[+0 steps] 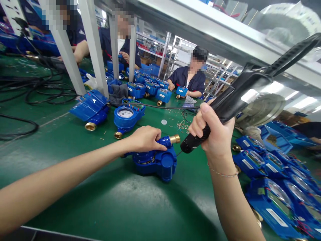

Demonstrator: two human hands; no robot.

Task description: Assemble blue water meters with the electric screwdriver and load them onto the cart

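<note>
A blue water meter (167,162) with a brass threaded end lies on its side on the green bench in front of me. My left hand (147,139) is closed over its upper part, thumb against the blue pipe. In my right hand (213,130) is a black electric screwdriver (225,100), fingers wrapped round its body. The tool tilts down to the left, and its thin bit reaches the meter's right side; whether it sits in a screw I cannot tell. Beyond my left hand stand a water meter with a round dial (125,113) and a blue lidded meter (90,107).
Small loose screws (183,126) and a pale disc (164,122) lie on the green bench (105,201). Several finished-looking meters (273,201) crowd the right side. White posts (94,47) rise at the left; black cables (32,87) lie behind. Co-workers (189,77) sit across the bench.
</note>
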